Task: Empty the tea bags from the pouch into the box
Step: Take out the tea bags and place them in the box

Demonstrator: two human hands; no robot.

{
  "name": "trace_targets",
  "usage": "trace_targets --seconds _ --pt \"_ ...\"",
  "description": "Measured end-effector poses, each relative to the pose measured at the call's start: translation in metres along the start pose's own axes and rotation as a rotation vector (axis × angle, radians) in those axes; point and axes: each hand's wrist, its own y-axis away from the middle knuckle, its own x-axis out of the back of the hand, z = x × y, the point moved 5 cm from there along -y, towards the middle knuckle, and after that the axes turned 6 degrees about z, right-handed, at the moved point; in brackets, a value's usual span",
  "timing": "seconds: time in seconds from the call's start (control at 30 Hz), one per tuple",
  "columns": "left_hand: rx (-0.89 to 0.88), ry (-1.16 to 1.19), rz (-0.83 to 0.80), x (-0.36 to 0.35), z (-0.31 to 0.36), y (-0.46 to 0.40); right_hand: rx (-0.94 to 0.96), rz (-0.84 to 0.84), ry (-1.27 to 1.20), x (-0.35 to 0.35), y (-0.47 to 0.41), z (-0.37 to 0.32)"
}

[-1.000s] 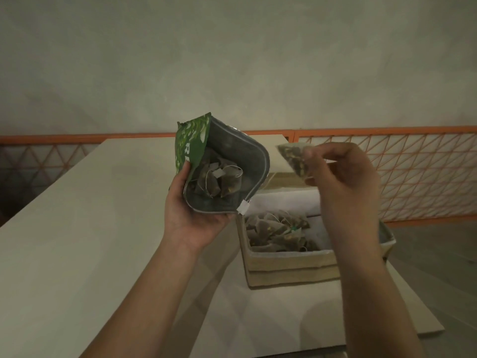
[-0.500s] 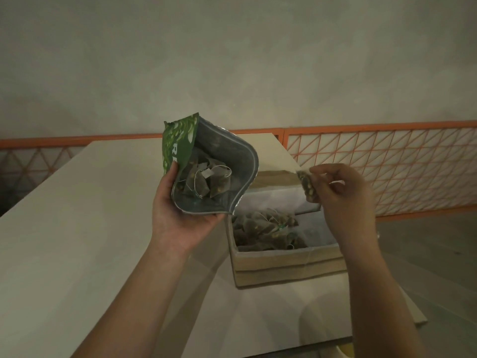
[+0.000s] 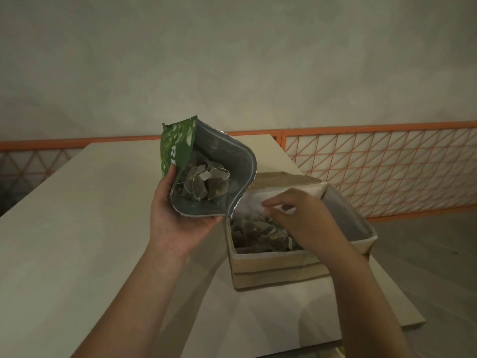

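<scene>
Pale tabletop (image 3: 77, 241) runs back toward a plain grey-green wall (image 3: 232, 60), and an orange lattice railing (image 3: 374, 169) crosses behind it. Near the table's right edge stands an open cardboard box (image 3: 273, 267), its far flap raised and a light lining showing inside; a heap of pyramid tea bags in the box (image 3: 258, 228) fills its left part. Up and to the left of the box, the left hand (image 3: 178, 223) grips a green pouch (image 3: 206, 171) from below, thumb on the printed front and fingers curled under the base, so that the wide-open mouth faces the camera and its lower lip hangs just over the box's near-left corner. Several tea bags in the pouch (image 3: 204, 184) lie bunched at the bottom, with thin strings and a small white tag showing. The right hand (image 3: 302, 220) hangs over the box, palm down, directly above the heap, its fingers loosely bent and its fingertips drawn toward the thumb. Whether anything is pinched there cannot be told, since the back of the hand hides what lies beneath it.
</scene>
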Motion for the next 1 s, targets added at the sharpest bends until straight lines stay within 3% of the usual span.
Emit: trace_targets --seconds 0.13,0.27,0.4,0.57,0.67,0.83,1.0 --pt "0.008 0.01 -0.009 -0.002 0.0 0.002 -0.026 -0.446 0.155 -0.03 0.005 -0.001" --pt "0.024 0.021 -0.011 -0.001 0.001 0.003 -0.178 -0.518 0.339 -0.038 0.002 0.017" --pt "0.026 0.017 -0.013 -0.001 0.002 0.004 -0.092 -0.393 0.383 -0.029 0.002 0.007" --pt "0.048 0.0 -0.007 0.003 0.003 0.002 0.108 0.214 -0.115 0.013 0.005 -0.046" --pt "0.058 0.016 -0.004 0.001 0.001 0.002 0.263 0.437 -0.18 0.023 0.009 -0.076" --pt "0.027 0.028 0.049 -0.002 -0.002 0.007 0.356 0.462 0.346 -0.008 -0.003 -0.104" --pt "0.028 0.017 0.06 -0.001 0.0 0.008 0.232 0.223 0.626 -0.033 -0.007 -0.117"
